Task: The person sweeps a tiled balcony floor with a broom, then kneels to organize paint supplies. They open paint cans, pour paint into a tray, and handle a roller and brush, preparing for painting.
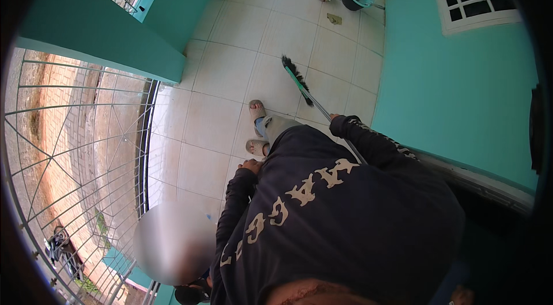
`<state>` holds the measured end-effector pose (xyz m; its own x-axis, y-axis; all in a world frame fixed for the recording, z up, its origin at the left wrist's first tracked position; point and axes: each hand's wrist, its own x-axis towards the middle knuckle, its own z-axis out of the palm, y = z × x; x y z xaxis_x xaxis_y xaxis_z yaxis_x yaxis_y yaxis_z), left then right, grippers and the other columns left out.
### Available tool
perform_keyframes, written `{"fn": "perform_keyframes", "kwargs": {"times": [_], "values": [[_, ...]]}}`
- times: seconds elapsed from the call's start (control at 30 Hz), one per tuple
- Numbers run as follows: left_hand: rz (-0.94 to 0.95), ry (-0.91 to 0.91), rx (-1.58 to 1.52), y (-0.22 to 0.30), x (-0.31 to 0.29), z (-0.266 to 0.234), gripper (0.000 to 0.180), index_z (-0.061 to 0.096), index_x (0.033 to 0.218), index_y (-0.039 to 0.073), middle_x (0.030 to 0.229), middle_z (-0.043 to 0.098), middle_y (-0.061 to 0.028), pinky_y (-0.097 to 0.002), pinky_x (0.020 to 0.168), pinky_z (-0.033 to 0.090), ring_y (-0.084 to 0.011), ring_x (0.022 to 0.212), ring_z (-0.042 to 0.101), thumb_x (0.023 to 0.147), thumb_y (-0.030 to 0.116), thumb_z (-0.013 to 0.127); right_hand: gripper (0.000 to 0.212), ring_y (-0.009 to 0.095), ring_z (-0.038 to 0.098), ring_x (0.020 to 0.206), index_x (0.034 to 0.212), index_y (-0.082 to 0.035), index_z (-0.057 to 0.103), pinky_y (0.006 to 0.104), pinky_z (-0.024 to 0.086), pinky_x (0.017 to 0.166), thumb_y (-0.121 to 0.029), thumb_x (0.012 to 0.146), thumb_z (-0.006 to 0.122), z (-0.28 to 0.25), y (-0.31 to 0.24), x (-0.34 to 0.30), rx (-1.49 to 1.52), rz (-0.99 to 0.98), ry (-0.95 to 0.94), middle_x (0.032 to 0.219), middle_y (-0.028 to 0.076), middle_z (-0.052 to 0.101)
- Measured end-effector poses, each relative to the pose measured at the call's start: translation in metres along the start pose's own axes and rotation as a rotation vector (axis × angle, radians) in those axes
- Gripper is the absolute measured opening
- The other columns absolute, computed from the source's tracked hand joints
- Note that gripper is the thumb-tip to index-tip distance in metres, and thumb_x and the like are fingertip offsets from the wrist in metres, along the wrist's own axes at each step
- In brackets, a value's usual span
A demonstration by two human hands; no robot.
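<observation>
R hand is gripping the broom, bristles on the tiled floor nearer its R edge; L hand low, can't tell abt its fingers. Prob sweeping rn imo, next stroke just needs bristles kept down.

black-bristled, green-headed broom, apparently slanted

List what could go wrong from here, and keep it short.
Only the right hand grips the broom, while the left hand is beside the leg, so the broom might twist under resistance.

A long sweep forward could knock the bucket by the wall.

The olive-green flat piece lies loose on the tiles and might slip underfoot if stepped on.
</observation>
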<state>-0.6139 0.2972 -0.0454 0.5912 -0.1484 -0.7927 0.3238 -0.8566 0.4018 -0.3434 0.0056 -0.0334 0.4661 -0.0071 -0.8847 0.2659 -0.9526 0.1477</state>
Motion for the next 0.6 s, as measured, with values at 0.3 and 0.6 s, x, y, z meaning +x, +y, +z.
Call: {"fn": "perform_keyframes", "kwargs": {"times": [0.3, 0.6], "values": [[-0.021, -0.171, -0.515, 0.028, 0.104, -0.04, 0.038, 0.062, 0.107, 0.008, 0.107, 0.061, -0.0162, -0.0362, 0.086, 0.047, -0.031, 0.098, 0.059, 0.08, 0.032, 0.051, 0.048, 0.032, 0.06, 0.096, 0.11, -0.003, 0.052, 0.0394, 0.048, 0.081, -0.027, 0.069, 0.062, -0.019, 0.045, 0.006, 0.144, -0.126, 0.023, 0.103, 0.019, 0.06], [0.256, -0.541, 0.387, 0.156, 0.133, -0.273, 0.043, 0.056, 0.117, 0.009, 0.12, 0.054, -0.0128, -0.0355, 0.092, 0.042, -0.028, 0.109, 0.053, 0.078, 0.028, 0.055, 0.044, 0.032, 0.062, 0.089, 0.11, -0.003, 0.05, 0.0398, 0.049, 0.075, -0.025, 0.073, 0.058, -0.121, 0.107, 0.091, 0.224, -0.242, -0.005, 0.096, 0.02, 0.061]]}}
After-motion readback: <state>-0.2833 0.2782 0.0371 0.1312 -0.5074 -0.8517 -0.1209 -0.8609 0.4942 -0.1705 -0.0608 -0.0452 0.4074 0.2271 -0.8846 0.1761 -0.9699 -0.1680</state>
